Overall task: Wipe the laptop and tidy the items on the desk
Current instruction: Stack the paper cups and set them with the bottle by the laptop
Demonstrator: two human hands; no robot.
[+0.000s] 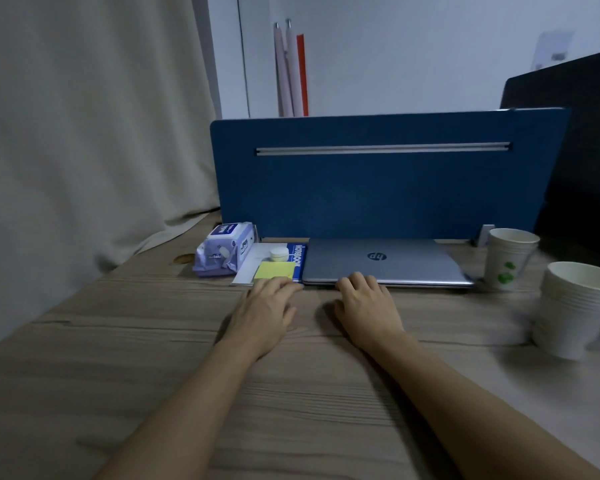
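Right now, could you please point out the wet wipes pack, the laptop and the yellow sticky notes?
wet wipes pack [222,252], head view, front face.
laptop [378,263], head view, closed lid.
yellow sticky notes [274,270], head view, top sheet.

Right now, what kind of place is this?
Probably an office workstation. A blue desk divider panel stands at the back of a wood-grain desk, a closed laptop lies in front of it, and stacked paper cups sit at the right.
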